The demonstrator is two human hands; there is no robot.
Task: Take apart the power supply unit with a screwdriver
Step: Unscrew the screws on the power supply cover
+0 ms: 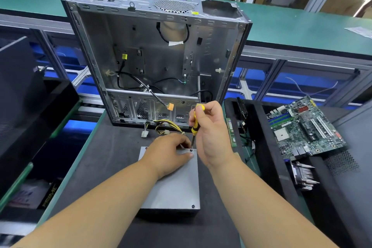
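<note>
Grey power supply unit lies flat at lower centre of the frame; left hand presses on its top, fingers curled; right hand grips a yellow-and-black screwdriver upright, tip in its far right corner screw; open computer case stands behind.

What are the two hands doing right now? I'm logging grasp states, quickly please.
Left hand: fingers curled, resting on the power supply unit; whether it pinches anything cannot be told.
Right hand: grips the screwdriver, tip at a corner screw.

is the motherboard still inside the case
No, the motherboard lies to the right of the empty case.
</note>
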